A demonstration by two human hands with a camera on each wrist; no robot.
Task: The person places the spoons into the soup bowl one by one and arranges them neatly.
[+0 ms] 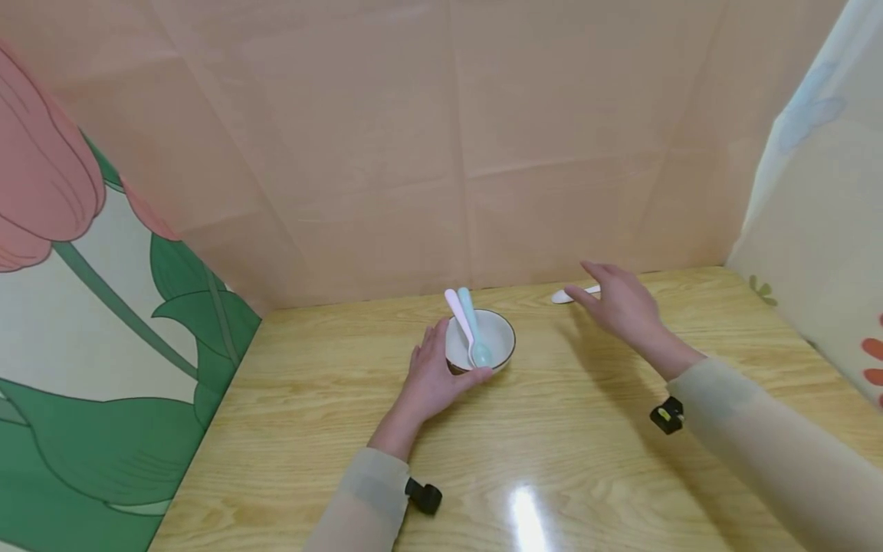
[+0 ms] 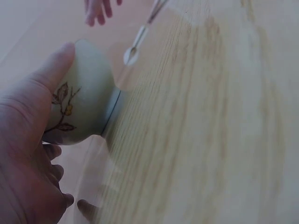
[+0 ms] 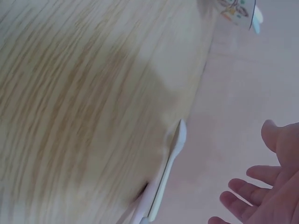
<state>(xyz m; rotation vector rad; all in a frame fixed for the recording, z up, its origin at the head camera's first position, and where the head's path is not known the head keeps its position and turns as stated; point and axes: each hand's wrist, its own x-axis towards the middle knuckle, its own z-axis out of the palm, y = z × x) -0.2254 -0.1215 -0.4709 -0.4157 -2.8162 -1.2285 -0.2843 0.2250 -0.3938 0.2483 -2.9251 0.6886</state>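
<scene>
A white bowl (image 1: 502, 337) with a dark rim sits toward the back of the wooden table, and my left hand (image 1: 433, 374) grips its near left side, thumb along the front. Leaning inside the bowl are a pink spoon (image 1: 458, 313) and a light blue spoon (image 1: 481, 353), handles over the far rim. Painted leaves decorate the bowl's outer wall (image 2: 86, 93) in the left wrist view. To the right, my right hand (image 1: 624, 304) hovers with fingers spread just over a white spoon (image 1: 562, 297), whose handle it partly hides. In the right wrist view the spoon (image 3: 168, 163) lies apart from the fingers.
A plain pinkish sheet (image 1: 372, 153) rises behind the table's back edge. Flower-patterned panels (image 1: 103, 322) stand at the left and right sides. The wooden tabletop (image 1: 552, 445) extends toward me, with a bright reflection near the front.
</scene>
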